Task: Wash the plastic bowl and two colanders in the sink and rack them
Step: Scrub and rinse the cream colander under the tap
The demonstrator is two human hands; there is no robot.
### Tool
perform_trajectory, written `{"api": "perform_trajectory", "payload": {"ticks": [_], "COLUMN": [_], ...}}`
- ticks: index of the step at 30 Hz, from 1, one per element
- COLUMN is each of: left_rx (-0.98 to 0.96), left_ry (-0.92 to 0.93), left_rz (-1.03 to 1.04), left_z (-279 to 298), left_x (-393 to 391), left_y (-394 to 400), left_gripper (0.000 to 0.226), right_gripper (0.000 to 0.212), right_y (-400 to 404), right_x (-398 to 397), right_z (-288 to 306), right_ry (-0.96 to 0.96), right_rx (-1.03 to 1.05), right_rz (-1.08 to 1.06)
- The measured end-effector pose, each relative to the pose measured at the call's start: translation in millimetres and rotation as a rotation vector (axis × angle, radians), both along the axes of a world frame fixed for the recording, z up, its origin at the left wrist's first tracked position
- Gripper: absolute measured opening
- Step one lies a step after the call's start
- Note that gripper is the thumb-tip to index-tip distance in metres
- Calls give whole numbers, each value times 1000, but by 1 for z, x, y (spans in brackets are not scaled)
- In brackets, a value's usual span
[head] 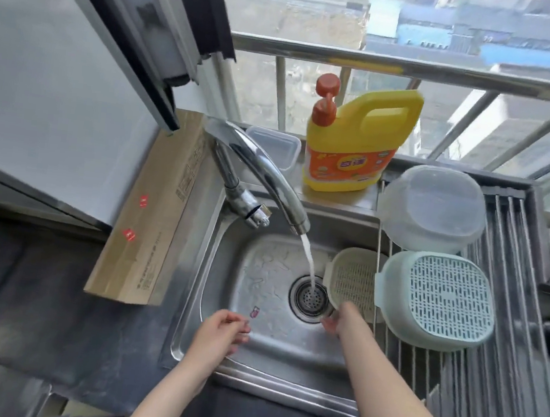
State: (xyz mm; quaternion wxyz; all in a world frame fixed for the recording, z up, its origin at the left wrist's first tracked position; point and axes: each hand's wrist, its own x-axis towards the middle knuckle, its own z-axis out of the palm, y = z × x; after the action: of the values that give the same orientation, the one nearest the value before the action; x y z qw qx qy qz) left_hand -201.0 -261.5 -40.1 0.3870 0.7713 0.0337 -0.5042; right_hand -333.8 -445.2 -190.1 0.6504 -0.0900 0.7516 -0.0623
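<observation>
Presently, the left hand [223, 328] hangs over the near rim of the sink [250, 353], fingers loosely curled, holding nothing. The right hand [339, 320] grips the near edge of the beige colander [351, 278], which stands tilted in the basin just beyond that hand, beside the drain [308, 298]. Water from the faucet [264, 172] runs into the drain ahead of both hands. Right of the right hand, the green colander [441, 301] lies upside down on the rack [486, 386]. Beyond it, the plastic bowl [433, 209] rests inverted on the same rack. Farther off stands a yellow detergent jug [352, 148].
</observation>
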Motion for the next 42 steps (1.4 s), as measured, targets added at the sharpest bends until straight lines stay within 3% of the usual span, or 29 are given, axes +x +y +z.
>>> {"api": "perform_trajectory", "payload": {"ticks": [4, 7, 8, 10, 11, 12, 18, 22, 27, 33, 42], "left_rx": [18, 22, 20, 19, 18, 20, -2, -9, -15, -54, -113], "left_ry": [-5, 4, 8, 6, 6, 6, 49, 75, 73, 40, -13], "left_rz": [-24, -63, -69, -81, -93, -105, -192, -236, -299, -460, -946], "left_z": [-11, -13, -12, -10, -9, -8, 7, 13, 22, 40, 107], "left_x": [19, 27, 28, 30, 29, 28, 6, -7, -13, -17, -19], "left_y": [3, 7, 8, 8, 6, 4, -13, -15, -13, -16, -20], "left_gripper": [17, 16, 16, 14, 12, 11, 16, 16, 12, 17, 15], "right_gripper": [19, 12, 14, 43, 49, 41, 42, 44, 45, 25, 32], "right_y": [8, 10, 9, 14, 19, 22, 34, 46, 75, 107, 137], "right_x": [-2, -7, -4, -8, -9, -8, -11, -16, -18, -23, -50], "right_z": [12, 23, 28, 38, 46, 53, 81, 98, 120, 152, 233], "right_ry": [-87, -158, -255, -378, -333, -305, -224, -288, -316, -363, -342], "right_rx": [-136, -64, -30, -7, -139, -181, -61, -31, 27, -50, -339], "right_rz": [-225, -520, -592, -699, -735, -776, -616, -702, -649, -560, -194]}}
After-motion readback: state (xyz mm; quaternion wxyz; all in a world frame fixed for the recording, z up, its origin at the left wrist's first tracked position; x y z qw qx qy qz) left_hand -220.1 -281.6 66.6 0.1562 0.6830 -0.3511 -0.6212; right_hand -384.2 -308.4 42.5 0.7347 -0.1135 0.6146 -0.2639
